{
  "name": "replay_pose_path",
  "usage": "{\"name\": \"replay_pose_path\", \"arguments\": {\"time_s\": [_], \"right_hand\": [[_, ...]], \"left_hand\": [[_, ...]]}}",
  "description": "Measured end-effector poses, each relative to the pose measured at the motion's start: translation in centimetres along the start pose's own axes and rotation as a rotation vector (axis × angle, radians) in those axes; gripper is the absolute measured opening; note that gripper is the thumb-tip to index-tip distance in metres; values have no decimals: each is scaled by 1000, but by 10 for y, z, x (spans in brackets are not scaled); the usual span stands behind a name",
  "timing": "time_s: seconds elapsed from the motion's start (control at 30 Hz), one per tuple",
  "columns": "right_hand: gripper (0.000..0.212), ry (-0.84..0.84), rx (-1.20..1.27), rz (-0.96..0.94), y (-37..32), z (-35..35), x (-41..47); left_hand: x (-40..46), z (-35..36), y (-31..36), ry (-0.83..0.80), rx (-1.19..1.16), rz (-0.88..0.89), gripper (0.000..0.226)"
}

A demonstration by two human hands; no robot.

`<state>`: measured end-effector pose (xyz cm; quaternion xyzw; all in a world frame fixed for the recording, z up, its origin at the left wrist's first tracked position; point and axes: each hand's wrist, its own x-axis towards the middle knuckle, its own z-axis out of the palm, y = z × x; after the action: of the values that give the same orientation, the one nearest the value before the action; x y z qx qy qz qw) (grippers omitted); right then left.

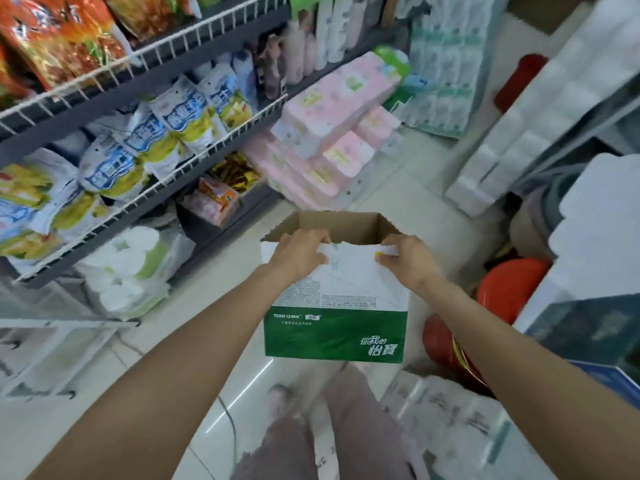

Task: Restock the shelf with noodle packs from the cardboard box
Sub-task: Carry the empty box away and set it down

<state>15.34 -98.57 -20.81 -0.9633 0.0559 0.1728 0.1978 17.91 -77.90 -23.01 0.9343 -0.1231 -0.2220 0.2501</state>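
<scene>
Both hands, the left hand and right hand, grip the near rim of the open green-and-white cardboard box with fingers curled over its edge, the wire-fronted shelf of packs beyond it to the left.

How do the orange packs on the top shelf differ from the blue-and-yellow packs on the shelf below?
The orange packs are mostly red-orange; the blue-and-yellow packs are white with blue labels and yellow bases. The orange ones sit one shelf higher, partly cut off by the frame edge; the blue-and-yellow row shows in full. Both lean behind white wire rails.
</scene>
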Motion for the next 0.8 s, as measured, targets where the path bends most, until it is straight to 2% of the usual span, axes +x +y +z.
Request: {"name": "replay_pose_path", "arguments": {"time_s": [0.3, 0.4, 0.5, 0.6, 0.8], "right_hand": [[26, 127, 3, 74, 123, -82, 56], [26, 165, 46, 98, 163, -110, 81], [22, 190, -20, 93, 201, -137, 105], [19, 189, -74, 112, 234, -163, 126], [21, 206, 23, 220, 286, -200, 162]], "left_hand": [[123, 7, 128, 11, 82, 190, 23], [172, 5, 170, -94, 141, 214, 27], [214, 7, 203, -180, 202, 224, 12], [248, 12, 237, -137, 276, 323, 10], [317, 7, 295, -62, 364, 525, 16]]}}
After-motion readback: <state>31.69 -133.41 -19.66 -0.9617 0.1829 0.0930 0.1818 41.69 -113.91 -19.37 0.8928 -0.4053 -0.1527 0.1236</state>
